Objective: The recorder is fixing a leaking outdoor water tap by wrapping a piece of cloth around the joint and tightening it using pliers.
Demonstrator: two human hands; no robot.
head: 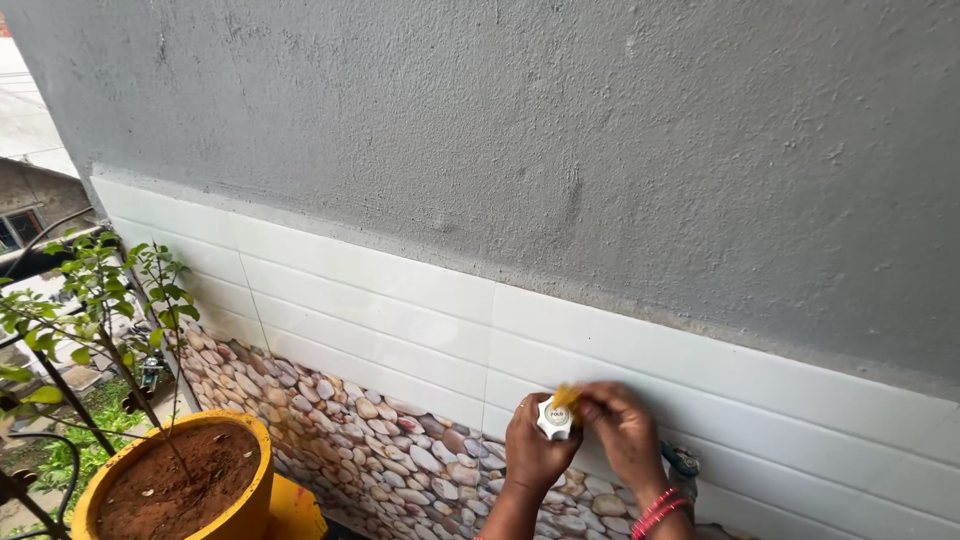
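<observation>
Gripping a white star-shaped tap knob [553,419], both hands pinch yellow tape [566,396].

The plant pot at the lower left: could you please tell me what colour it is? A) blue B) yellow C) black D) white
B: the plant pot is yellow, filled with reddish-brown soil, and a thin green plant grows from it, well to the left of the left hand and right hand at the small white knob.

Tiled wall [400,320], white tap knob [553,419] mounted, yellow plant pot [245,500] below
</observation>
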